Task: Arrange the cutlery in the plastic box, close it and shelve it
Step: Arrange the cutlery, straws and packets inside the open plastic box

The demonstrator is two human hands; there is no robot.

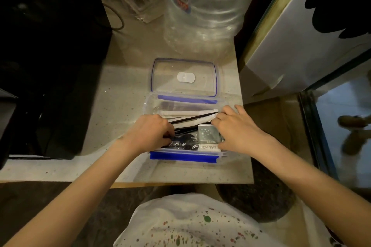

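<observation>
A clear plastic box (152, 104) with blue latches is sitting open on the pale speckled counter (120, 90), near its right front corner, and both hands are reaching down into it. The left hand (148, 132) is curling its fingers around the dark ends of the black cutlery (192, 119) at the box's left side, gripping them (exactly which pieces it has is hard to tell, since the knuckles are hiding the fingertips). The right hand (234, 128) is lying over the box's right end with its fingers bent onto the other ends of the same long black pieces and the white paper sleeves (180, 114) beneath them; whether it is pinching or only pressing cannot be told. A small grey-green packet (208, 134) is lying inside, touching the right hand, with a crinkled dark wrapper (184, 143) just beside it toward the front wall. The lid (184, 77), clear with a blue rim and a white patch at its centre, is lying flat on the counter just behind the box. A large clear water bottle (202, 6) is standing further back.
</observation>
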